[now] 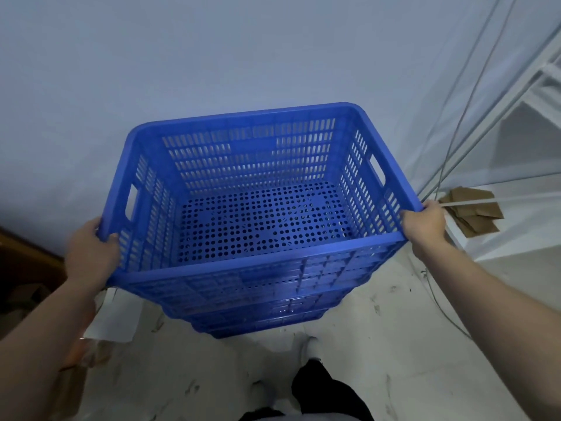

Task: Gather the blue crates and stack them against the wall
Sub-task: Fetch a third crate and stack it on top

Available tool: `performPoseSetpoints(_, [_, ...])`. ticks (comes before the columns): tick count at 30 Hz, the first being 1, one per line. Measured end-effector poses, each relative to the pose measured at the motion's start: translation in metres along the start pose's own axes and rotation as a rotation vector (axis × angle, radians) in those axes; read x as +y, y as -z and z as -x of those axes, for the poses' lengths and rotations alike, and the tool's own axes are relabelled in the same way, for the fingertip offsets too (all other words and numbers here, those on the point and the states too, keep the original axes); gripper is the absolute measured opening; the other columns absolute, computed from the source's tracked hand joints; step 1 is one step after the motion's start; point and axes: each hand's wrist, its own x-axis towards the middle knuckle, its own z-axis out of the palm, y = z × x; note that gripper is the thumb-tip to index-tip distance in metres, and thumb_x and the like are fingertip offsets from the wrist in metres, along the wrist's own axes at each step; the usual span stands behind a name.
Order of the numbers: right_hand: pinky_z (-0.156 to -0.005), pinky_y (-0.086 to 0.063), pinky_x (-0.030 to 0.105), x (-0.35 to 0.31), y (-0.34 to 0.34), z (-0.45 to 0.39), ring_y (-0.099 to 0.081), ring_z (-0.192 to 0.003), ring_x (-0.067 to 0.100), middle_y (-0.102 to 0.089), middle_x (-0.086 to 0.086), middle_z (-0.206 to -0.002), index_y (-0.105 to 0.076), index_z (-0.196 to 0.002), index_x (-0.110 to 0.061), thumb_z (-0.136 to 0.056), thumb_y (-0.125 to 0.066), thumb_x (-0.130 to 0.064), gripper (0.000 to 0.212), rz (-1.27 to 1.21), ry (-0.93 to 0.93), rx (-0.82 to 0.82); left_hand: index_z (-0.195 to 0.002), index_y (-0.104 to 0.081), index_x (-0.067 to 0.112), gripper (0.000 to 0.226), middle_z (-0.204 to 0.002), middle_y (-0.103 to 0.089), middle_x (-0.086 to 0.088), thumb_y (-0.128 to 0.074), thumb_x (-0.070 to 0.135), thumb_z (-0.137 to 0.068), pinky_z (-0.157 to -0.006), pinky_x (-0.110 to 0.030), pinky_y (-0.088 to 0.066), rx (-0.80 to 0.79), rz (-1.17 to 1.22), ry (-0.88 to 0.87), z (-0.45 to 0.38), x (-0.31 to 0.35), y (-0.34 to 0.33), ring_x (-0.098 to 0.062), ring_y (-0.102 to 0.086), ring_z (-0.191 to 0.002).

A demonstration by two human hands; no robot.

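Note:
A blue perforated plastic crate (258, 256) fills the middle of the head view, its far side close to the pale wall (212, 56). It sits nested on top of a stack of blue crates (258, 320), whose rims show below it. My left hand (91, 250) grips the crate's near left corner rim. My right hand (425, 229) grips its near right corner rim. The crate is empty and sits slightly tilted, with handle slots in both short sides.
A white metal rack (531, 117) stands at the right with brown cardboard pieces (473, 211) on its low shelf and cables running down beside it. A dark wooden object (27, 262) is at the left. White paper (115, 323) lies on the marble floor. My foot (309, 347) stands just before the stack.

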Motion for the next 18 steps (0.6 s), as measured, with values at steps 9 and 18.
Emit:
performPoseSetpoints(9, [-0.071,-0.048,0.038,-0.002,-0.002,-0.002,-0.057,-0.087,0.031,-0.059,0.012,-0.102,-0.049,-0.1,-0.013,-0.081,-0.053,-0.009,0.02,0.066,-0.022,-0.024,-0.128,-0.052,-0.001,0.041,-0.122,-0.061,-0.028,-0.052,0.015,-0.09,-0.093,-0.053,-0.046,0.025,-0.019,-0.035,-0.004,0.0,-0.003,-0.048,-0.057,-0.108])
performPoseSetpoints(18, [-0.087,-0.035,0.042,-0.012,-0.016,0.046,-0.059,-0.089,0.036,-0.066,0.014,-0.087,-0.065,-0.09,-0.01,-0.095,-0.038,-0.024,0.031,0.605,0.695,0.138,-0.102,-0.065,0.007,0.026,-0.099,-0.064,-0.011,-0.046,0.024,-0.095,-0.078,-0.04,-0.046,-0.005,0.033,-0.354,0.048,0.037,-0.02,-0.029,-0.058,-0.086])
